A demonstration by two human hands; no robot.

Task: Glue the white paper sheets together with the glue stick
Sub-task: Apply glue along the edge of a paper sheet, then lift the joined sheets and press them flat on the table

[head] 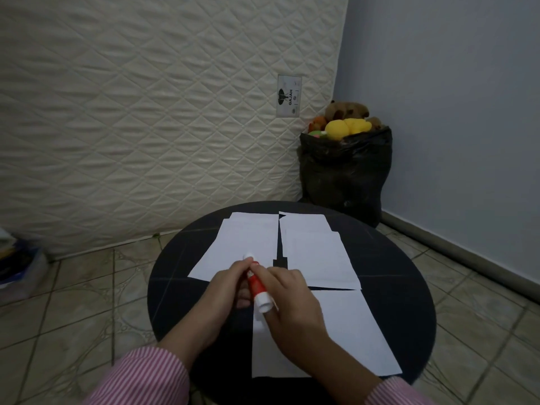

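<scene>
A quilted mattress (146, 112) leans upright against the wall behind a round black desk (181, 287), and a black bag (344, 168) stuffed with soft toys sits in the corner beside it. On the desk lie white sheets (248, 244) in three groups: one far left, one far right with a narrow dark gap between them, and one nearer, partly under the right forearm. Both hands meet over the desk's middle, above the sheets. The right hand (292, 299) has its grip wrapped round the red barrel of the glue stick (257, 285), while the left hand (230, 282) pinches the stick's far white end, probably the cap. No glue is on the paper yet, as far as can be seen. From here, a cap pulled off with a jerk could send an elbow or wrist across the loose sheets and skew them; the near sheet under the right arm looks most likely to drag.
</scene>
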